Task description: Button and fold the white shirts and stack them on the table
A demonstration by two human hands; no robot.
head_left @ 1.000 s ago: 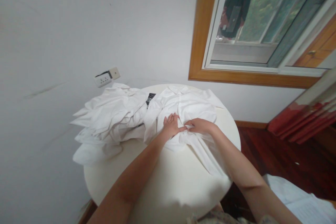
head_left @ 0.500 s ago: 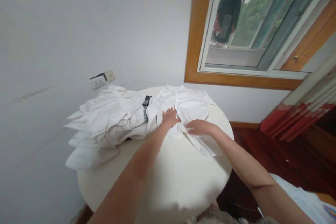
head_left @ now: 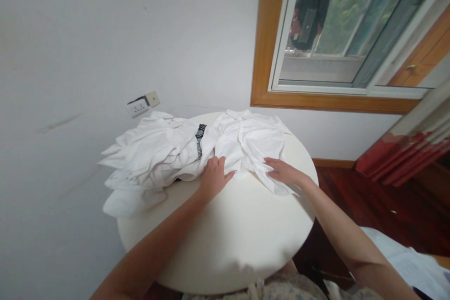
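A white shirt [head_left: 248,133] lies spread and wrinkled over the back of the round cream table [head_left: 242,234]. At its near left edge rests my left hand [head_left: 214,176], fingers apart and thumb pointing right. My right hand [head_left: 283,170] touches the shirt's right side with its fingers stretched out over the cloth. To the left, a heap of white garments [head_left: 151,150] is piled up and hangs past the table's edge. A strip of black patterned fabric [head_left: 200,138] shows between the heap and the shirt.
Behind the table stands a white wall with a power socket [head_left: 138,107]. A wood-framed window [head_left: 258,56] is at the back right, beside a red and cream curtain [head_left: 397,159]. White cloth [head_left: 401,253] lies low at the right, above a dark red wooden floor [head_left: 337,187].
My left hand has moved left and nearer to me, from the shirt's middle to its near edge. My right hand has shifted slightly right, and its fingers have spread out.
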